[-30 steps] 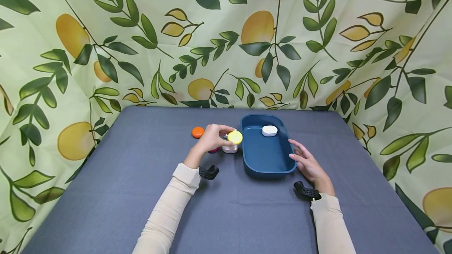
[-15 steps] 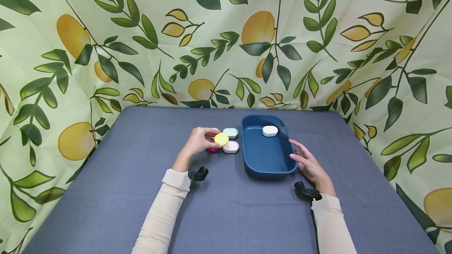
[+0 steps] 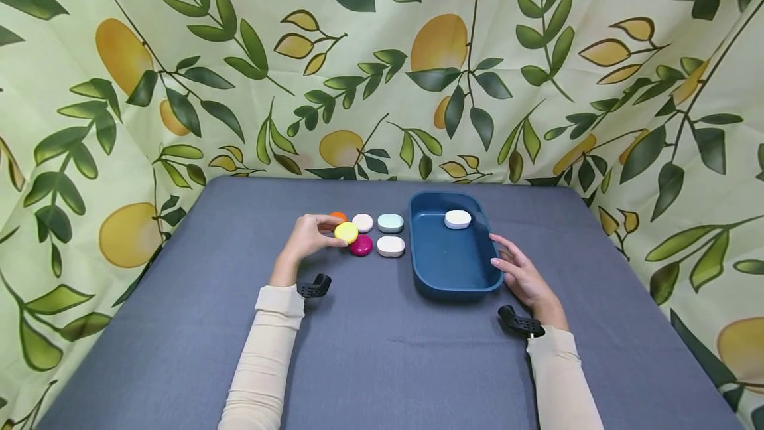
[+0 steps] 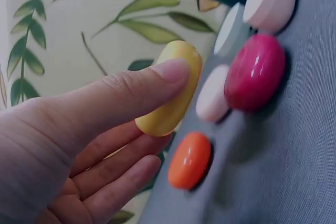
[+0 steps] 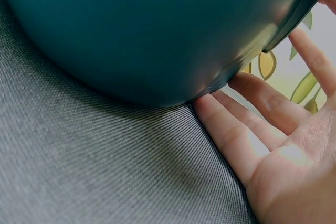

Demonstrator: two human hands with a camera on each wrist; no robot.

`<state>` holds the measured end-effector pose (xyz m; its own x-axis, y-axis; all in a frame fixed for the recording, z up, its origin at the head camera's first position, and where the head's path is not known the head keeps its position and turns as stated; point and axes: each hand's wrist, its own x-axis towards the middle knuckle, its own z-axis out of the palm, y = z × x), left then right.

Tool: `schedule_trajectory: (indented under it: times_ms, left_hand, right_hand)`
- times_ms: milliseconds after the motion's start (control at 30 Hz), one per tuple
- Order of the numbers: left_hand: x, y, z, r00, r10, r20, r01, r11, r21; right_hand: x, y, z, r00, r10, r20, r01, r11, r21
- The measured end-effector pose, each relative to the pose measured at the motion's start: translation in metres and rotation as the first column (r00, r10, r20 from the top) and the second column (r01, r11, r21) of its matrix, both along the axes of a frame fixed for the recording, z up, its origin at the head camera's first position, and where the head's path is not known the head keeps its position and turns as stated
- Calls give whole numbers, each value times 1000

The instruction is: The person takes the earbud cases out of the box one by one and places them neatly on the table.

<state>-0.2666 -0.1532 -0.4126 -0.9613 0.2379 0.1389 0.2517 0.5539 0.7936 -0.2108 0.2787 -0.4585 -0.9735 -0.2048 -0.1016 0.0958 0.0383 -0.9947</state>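
Observation:
In the head view my left hand (image 3: 303,241) pinches a smooth yellow rounded disc (image 3: 346,233) above the table. The left wrist view has the thumb over the same yellow disc (image 4: 167,113), fingers behind it. Close by lie a magenta round piece (image 3: 361,245), a pale pink round one (image 3: 362,222) and an orange one (image 3: 338,215), partly hidden by the hand. My right hand (image 3: 525,283) touches the right side of a dark blue bin (image 3: 456,294); in the right wrist view its fairly straight fingers (image 5: 231,140) meet the bin's wall.
Inside the bin, toward its back, lies a white oval piece (image 3: 457,219). Left of the bin sit a pale blue oval piece (image 3: 390,222) and a whitish oval one (image 3: 390,246). Grey cloth (image 3: 382,350) covers the table; a leaf-printed curtain (image 3: 370,25) hangs behind.
My left hand has carried the yellow disc leftward from beside the bin toward the orange piece, uncovering the pink and magenta ones. The right hand has stayed at the bin.

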Motion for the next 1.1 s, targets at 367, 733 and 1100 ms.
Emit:
schedule_trajectory:
  times_ms: [367, 733, 1100]
  left_hand:
    - [0, -15, -8, 996, 58, 75, -52, 995, -80]
    - [-3, -17, -17, 991, 103, 87, -89, 984, -155]
    - [-4, -18, -20, 992, 110, 69, -95, 978, -184]
  right_hand:
    - [-2, 0, -2, 1000, 8, -8, -8, 1000, 3]
    - [-2, 3, -2, 1000, 8, -9, -8, 1000, 13]
    - [-1, 2, -1, 1000, -6, 7, 6, 1000, 24]
